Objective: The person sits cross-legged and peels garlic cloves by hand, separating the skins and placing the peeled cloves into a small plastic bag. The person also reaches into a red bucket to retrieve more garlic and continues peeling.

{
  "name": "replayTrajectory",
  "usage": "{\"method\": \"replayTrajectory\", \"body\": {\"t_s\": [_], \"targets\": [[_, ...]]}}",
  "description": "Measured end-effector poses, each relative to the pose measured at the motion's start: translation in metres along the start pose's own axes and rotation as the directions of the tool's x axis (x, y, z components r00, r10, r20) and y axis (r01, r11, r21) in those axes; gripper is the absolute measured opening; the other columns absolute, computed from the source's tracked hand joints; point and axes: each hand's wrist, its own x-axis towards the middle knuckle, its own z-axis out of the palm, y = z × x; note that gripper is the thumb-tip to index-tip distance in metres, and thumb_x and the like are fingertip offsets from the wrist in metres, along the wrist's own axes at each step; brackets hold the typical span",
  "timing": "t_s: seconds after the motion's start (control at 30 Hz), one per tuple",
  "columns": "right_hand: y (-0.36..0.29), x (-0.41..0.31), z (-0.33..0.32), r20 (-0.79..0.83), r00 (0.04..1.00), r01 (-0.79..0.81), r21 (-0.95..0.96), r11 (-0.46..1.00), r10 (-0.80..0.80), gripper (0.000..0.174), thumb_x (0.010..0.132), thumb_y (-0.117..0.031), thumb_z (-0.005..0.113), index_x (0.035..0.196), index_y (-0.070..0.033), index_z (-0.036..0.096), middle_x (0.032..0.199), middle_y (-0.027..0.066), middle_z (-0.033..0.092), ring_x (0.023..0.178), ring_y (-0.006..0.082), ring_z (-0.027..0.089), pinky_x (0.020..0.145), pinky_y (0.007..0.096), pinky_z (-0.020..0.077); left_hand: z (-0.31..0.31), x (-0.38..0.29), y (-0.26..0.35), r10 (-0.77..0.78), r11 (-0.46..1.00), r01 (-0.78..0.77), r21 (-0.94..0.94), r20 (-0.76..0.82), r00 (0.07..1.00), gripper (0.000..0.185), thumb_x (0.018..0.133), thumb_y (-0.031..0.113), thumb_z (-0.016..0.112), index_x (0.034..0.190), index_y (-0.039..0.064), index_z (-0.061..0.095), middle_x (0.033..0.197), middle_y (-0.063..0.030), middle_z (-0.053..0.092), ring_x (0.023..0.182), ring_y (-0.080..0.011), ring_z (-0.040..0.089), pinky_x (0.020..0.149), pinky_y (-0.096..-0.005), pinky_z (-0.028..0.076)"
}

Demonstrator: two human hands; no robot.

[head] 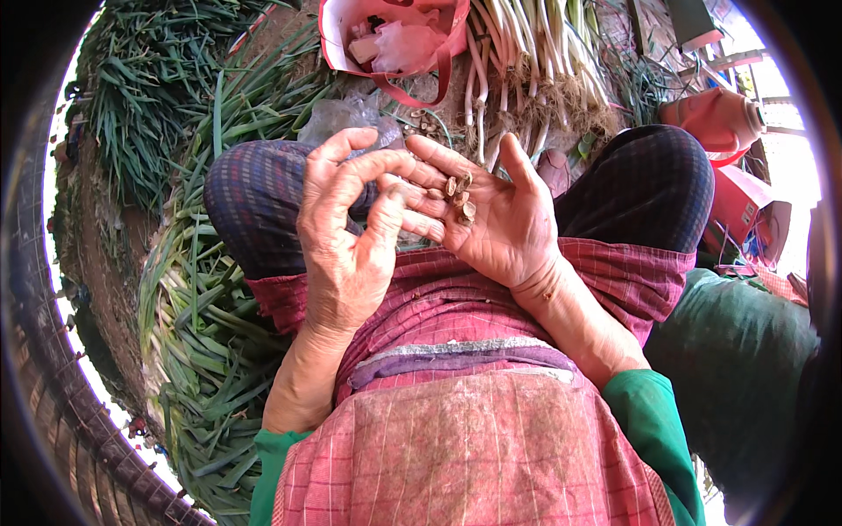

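My right hand (493, 220) lies palm up over my lap, with its fingers stretched to the left. Several small brown dried pieces (460, 197), perhaps husks or seeds, rest where its palm meets its fingers. From the left, my left hand (348, 230) reaches across with bent, spread fingers. Its fingertips are at the right hand's fingers, close to the pieces, and nothing shows in its grasp. Similar brown bits (427, 121) lie on the ground beyond the hands, beside a crumpled clear plastic bag (348, 118).
Long green onions (217, 368) lie heaped along the left, with another leafy pile (151, 85) behind. Ahead stand a red-and-white handled bag (339, 39) and white-stemmed onions with roots (526, 59). A red jug (710, 121), red box (740, 197) and dark green sack (730, 342) are at right.
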Motion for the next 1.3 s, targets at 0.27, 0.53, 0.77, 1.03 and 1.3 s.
{"method": "replayTrajectory", "body": {"t_s": [0.27, 0.53, 0.77, 1.03, 1.3], "targets": [[0.001, -0.001, -0.002, 0.038, 0.999, -0.015, -0.004, 1.0, 0.015, 0.093, 0.098, -0.067, 0.042, 0.157, 0.003, 0.026, 0.156, 0.023, 0.04, 0.134, 0.0322, 0.051, 0.115, 0.045, 0.0376, 0.012, -0.004, 0.006, -0.014, 0.99, -0.003, 0.143, 0.12, 0.993, 0.022, 0.077, 0.008, 0.077, 0.098, 0.007, 0.072, 0.135, -0.0173, 0.054, 0.13, -0.0377, 0.048, 0.11, -0.0481, 0.038], [0.001, 0.0, -0.001, 0.057, 0.998, -0.029, 0.013, 0.999, 0.029, 0.092, 0.099, -0.067, 0.042, 0.157, 0.003, 0.025, 0.157, 0.0213, 0.039, 0.136, 0.0302, 0.049, 0.116, 0.0443, 0.0371, 0.016, -0.008, 0.005, -0.008, 0.984, -0.015, 0.178, 0.123, 0.992, 0.015, 0.081, 0.006, 0.076, 0.094, 0.005, 0.069, 0.137, -0.0174, 0.053, 0.13, -0.0353, 0.05, 0.106, -0.0445, 0.043], [0.0, -0.002, -0.005, 0.016, 1.0, -0.024, 0.052, 0.998, 0.023, 0.09, 0.099, -0.069, 0.036, 0.153, 0.003, 0.035, 0.142, 0.0213, 0.054, 0.126, 0.0317, 0.057, 0.112, 0.0467, 0.0401, 0.016, -0.009, -0.001, 0.037, 0.992, -0.041, 0.117, 0.036, 0.999, 0.015, 0.084, 0.009, 0.072, 0.097, 0.006, 0.064, 0.125, -0.0149, 0.059, 0.124, -0.0357, 0.052, 0.106, -0.0482, 0.04], [-0.001, -0.001, -0.006, -0.046, 0.999, -0.01, 0.052, 0.999, 0.013, 0.088, 0.098, -0.069, 0.039, 0.152, 0.002, 0.038, 0.153, 0.0209, 0.045, 0.136, 0.0297, 0.049, 0.115, 0.0429, 0.0361, 0.013, -0.004, 0.007, 0.173, 0.975, -0.179, 0.128, 0.058, 0.983, 0.018, 0.083, 0.001, 0.07, 0.099, 0.007, 0.067, 0.092, -0.0062, 0.064, 0.087, -0.0266, 0.061, 0.081, -0.04, 0.048], [0.003, -0.002, -0.001, -0.1, 0.995, 0.018, 0.056, 0.998, -0.013, 0.086, 0.099, -0.066, 0.043, 0.151, 0.003, 0.039, 0.153, 0.0246, 0.043, 0.139, 0.0332, 0.045, 0.12, 0.0465, 0.0295, 0.023, -0.009, 0.002, 0.23, 0.932, -0.264, 0.25, 0.158, 0.96, 0.019, 0.078, 0.004, 0.073, 0.097, 0.009, 0.075, 0.091, -0.0034, 0.065, 0.087, -0.025, 0.06, 0.077, -0.0391, 0.048]]}}
